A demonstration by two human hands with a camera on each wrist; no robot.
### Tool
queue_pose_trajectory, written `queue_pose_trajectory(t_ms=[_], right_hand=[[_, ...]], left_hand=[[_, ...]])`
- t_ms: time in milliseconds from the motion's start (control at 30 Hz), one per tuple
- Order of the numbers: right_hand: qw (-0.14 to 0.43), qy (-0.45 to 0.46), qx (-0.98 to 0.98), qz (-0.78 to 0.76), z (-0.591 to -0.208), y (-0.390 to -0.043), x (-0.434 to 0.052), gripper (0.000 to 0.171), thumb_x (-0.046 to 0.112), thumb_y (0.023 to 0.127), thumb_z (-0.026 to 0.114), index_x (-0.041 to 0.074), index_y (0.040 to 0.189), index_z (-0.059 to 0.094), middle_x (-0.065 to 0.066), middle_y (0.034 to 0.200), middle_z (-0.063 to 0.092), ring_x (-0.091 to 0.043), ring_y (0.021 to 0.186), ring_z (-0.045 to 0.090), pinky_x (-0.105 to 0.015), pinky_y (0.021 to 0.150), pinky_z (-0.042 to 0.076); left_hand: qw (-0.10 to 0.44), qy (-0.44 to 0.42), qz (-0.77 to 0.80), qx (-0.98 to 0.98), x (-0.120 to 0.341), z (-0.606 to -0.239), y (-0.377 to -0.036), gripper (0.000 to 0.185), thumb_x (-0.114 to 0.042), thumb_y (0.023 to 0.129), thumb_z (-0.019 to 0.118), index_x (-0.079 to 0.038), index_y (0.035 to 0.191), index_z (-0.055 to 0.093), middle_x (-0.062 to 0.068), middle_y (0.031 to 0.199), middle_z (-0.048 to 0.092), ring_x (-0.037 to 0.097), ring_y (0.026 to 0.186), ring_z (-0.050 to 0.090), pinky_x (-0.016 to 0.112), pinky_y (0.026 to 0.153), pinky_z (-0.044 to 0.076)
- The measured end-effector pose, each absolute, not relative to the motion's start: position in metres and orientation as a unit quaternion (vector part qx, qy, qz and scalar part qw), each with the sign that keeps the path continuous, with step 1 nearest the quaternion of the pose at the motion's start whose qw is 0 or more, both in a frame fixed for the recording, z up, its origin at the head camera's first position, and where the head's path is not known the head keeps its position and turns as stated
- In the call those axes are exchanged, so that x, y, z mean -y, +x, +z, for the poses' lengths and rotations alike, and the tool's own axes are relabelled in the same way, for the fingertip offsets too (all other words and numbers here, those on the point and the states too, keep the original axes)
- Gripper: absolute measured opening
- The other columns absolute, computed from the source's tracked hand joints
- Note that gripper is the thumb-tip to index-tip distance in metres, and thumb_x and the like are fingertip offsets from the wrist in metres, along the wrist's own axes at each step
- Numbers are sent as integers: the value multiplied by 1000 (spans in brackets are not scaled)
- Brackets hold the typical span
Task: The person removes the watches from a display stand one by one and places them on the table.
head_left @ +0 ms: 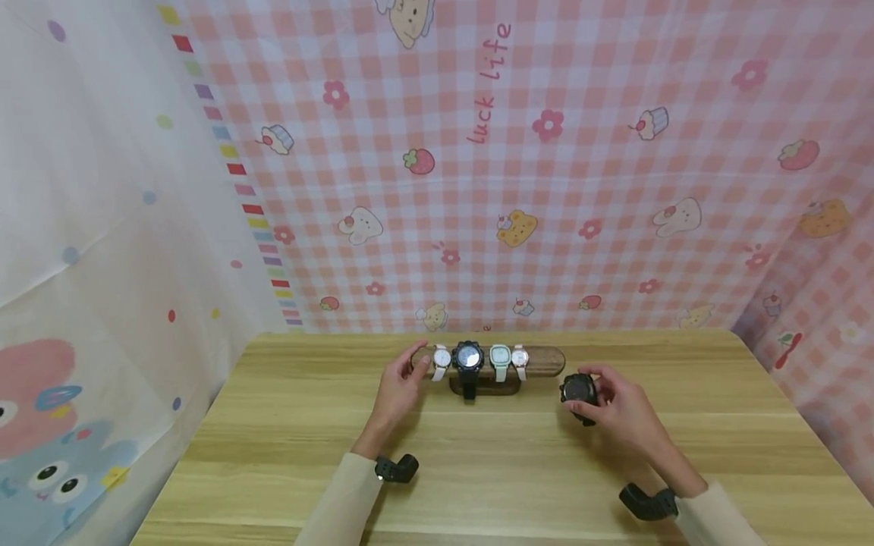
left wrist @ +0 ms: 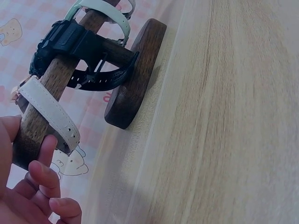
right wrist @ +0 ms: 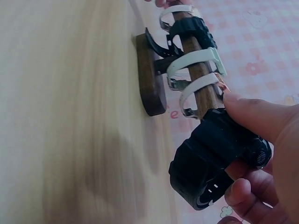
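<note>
- Right now the right hand (head_left: 617,406) holds a chunky black watch (head_left: 579,390); its fingers (right wrist: 254,114) curl around it, thumb on top and the others underneath.
- That black watch is up off the counter (head_left: 478,470), just beside the right end of the wooden watch stand (head_left: 542,361).
- Meanwhile the left hand (head_left: 398,388) is at the left end of the stand's bar, with its fingers (left wrist: 44,156) loosely bent around that end. They touch the bar or sit very close to it; the pictures do not show which.
- The watch could slip and fall onto the counter, because only the fingertips hold it and it looks heavy and round.
- The stand could tip or slide. It has a long bar on a small foot (left wrist: 135,74), so a hard push on one end may rock it.
- The black watch could bump the small pink watch (head_left: 520,358) at the right end of the bar, because the two are very near each other.
- The stand holds four watches in a row, all wrapped around the bar.
- From the left they are a white watch (head_left: 441,359), a big black watch (head_left: 468,358), a pale green watch (head_left: 501,356) and the small pink one.
- A bare bit of bar shows at the right end, next to the watch in the hand.
</note>
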State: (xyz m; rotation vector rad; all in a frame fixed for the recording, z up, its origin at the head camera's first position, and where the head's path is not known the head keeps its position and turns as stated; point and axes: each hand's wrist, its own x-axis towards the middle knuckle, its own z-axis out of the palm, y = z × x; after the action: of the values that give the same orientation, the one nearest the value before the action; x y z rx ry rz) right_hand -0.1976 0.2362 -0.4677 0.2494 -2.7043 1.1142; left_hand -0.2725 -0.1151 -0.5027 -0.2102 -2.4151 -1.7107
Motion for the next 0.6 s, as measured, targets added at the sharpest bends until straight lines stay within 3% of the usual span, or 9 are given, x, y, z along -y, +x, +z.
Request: queue_pose_trajectory(t_ms=[333,600], right_hand=[[95,102,918,370,-477,-187,-233,56,35,69,81,13,115,59,4,66,51,-7,58,44,-22,49,38],[97,127,924,347,-483,-179,-228,58,33,69,82,6,114,59,4,66,55,-5,56,46,-21,49,40]], left_hand=[[97,-73,-572,811,114,-503,-271,32,-29,93,57,-27,125,59,-1,65,41,11,57,39,21,50,34],[95,-69,-571,812,115,-504,-271,32,-30,93,57,-29,125,58,-2,64,41,10,57,38,21,51,33]])
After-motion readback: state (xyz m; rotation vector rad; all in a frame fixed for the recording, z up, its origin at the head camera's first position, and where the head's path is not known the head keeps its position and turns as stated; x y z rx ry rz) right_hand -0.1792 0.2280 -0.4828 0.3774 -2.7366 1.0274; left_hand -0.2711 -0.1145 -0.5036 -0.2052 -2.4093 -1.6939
